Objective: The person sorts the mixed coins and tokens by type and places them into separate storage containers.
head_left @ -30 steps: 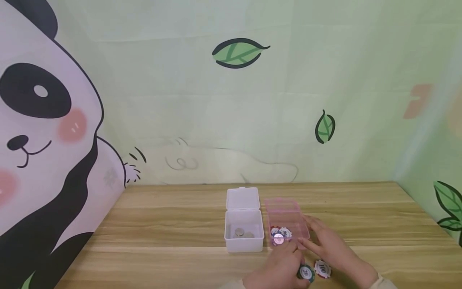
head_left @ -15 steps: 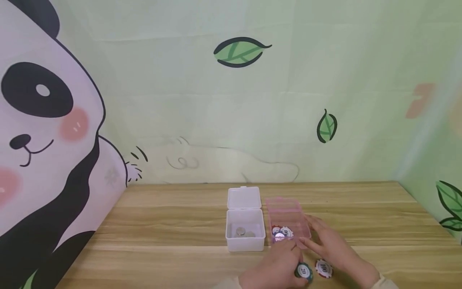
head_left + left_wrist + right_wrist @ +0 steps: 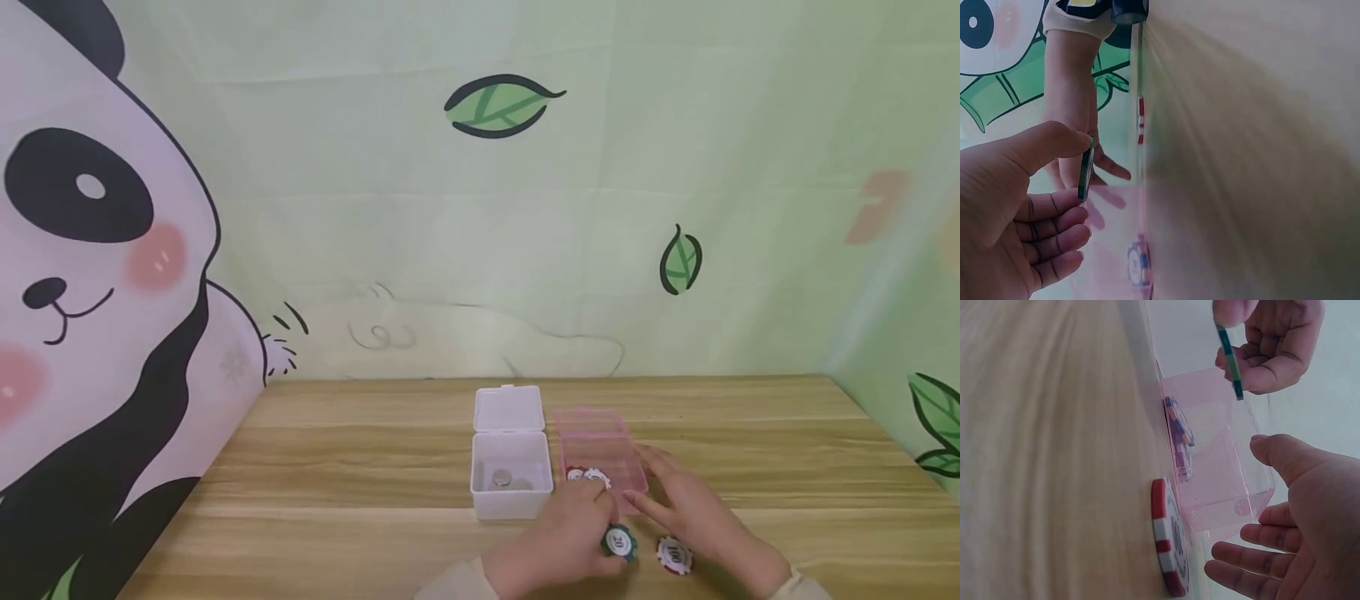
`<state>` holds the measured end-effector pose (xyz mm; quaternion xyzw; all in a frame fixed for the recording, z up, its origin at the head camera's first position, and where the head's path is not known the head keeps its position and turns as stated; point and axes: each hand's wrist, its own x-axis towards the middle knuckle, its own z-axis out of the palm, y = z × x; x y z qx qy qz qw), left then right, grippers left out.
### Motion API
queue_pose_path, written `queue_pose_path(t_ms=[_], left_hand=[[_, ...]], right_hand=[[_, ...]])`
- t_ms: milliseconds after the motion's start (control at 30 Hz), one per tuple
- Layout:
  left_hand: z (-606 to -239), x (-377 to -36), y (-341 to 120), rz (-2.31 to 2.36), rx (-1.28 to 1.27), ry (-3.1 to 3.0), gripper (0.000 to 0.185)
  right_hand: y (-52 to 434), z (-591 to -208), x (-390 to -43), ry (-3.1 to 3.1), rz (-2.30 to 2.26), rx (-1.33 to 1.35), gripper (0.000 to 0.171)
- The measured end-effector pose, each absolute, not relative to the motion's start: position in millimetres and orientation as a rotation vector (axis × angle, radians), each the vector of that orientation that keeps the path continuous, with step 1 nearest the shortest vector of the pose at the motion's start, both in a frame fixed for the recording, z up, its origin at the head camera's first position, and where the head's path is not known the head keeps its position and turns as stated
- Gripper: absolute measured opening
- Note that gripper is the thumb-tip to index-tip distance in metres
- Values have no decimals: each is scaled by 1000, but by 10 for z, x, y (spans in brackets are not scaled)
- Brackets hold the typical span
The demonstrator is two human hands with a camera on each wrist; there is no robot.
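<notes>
The left hand [image 3: 558,546] pinches a green chip [image 3: 618,542] marked 20 between thumb and fingers, holding it on edge above the table [image 3: 337,500], just in front of the pink box [image 3: 600,454]. In the left wrist view the same green chip [image 3: 1086,167] stands upright in the left hand [image 3: 1016,212], thumb on one face and fingers on the other. The right hand [image 3: 693,512] rests with relaxed, straight fingers against the right front corner of the pink box, holding nothing; the right wrist view shows the right hand [image 3: 1297,531] spread beside the pink box [image 3: 1216,450]. A red chip [image 3: 673,555] marked 100 lies flat on the table just in front of the right hand, near the green one but apart from it. Several chips [image 3: 587,477] lie inside the pink box. Just left of it stands a white box [image 3: 512,483] with its lid [image 3: 509,409] swung open behind, and a few coins [image 3: 508,480] lie on its bottom.
</notes>
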<state>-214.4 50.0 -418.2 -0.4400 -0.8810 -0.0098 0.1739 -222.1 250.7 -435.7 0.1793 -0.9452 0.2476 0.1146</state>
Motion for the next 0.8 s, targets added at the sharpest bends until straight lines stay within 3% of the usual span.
queue_pose_path(t_ms=[800], left_hand=[[-3940, -2501, 431, -114, -1163, -2581, 37]], right_hand=[[2545, -4367, -2218, -2740, 765, 556, 67]])
